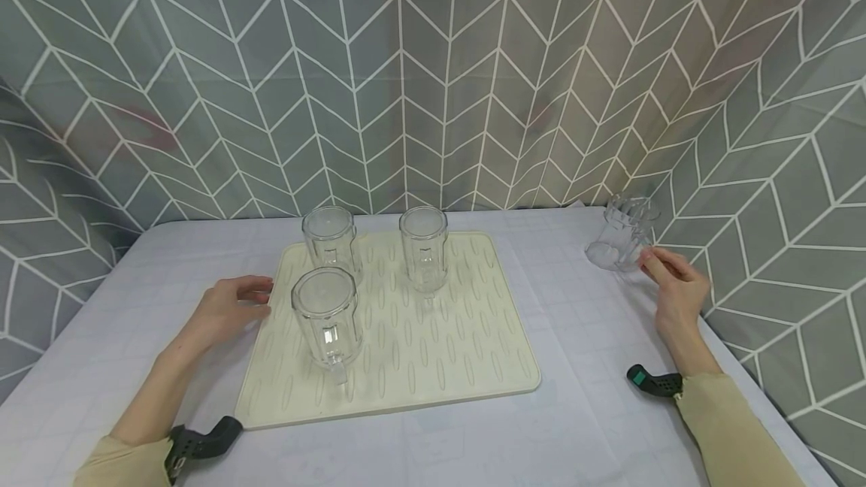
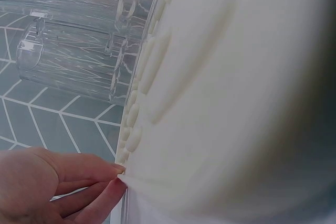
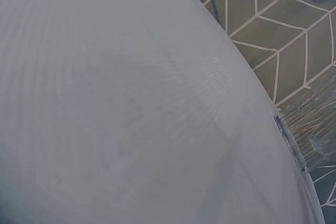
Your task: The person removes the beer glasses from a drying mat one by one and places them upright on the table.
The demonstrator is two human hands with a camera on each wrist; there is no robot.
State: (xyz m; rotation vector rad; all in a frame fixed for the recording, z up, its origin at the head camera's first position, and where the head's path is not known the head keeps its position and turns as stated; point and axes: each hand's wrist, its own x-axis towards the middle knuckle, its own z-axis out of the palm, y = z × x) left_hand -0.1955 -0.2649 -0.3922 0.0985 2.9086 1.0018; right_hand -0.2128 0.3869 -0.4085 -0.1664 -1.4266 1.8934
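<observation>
Clear mug (image 1: 612, 237) first, head view: it's at the far R of the table (image 1: 473, 449), nr the back edge, and the R hand (image 1: 679, 295) is right on it, thumb & forefinger pinched together at its near side. Is that the handle they've got? Can't tell, too see-through. Over on the L, three more: front mug (image 1: 326, 329), back-left mug (image 1: 330, 235) and back-right mug (image 1: 424, 250), all on the cream mat (image 1: 433, 367), the front one partly covering the one behind. L hand (image 1: 230, 310) is at the mat's L edge, fingers bent. Black wrist cams (image 1: 206, 438) on both arms, tan sleeves (image 1: 737, 427) below, grey zigzag curtain (image 1: 433, 96) behind.

L wrist view now: thumb & fingertips nearly closed, a light pinch on the mat's edge, w/ the raised ridges (image 2: 157, 61) up close. Mugs show upper L, apart from that hand.

R wrist view: mostly white tablecloth (image 3: 131, 103), blurry. Clear mug pokes in at the R side, cut off by the frame, curtain beyond. R hand's out of shot, so no read on its grip from this one.
</observation>
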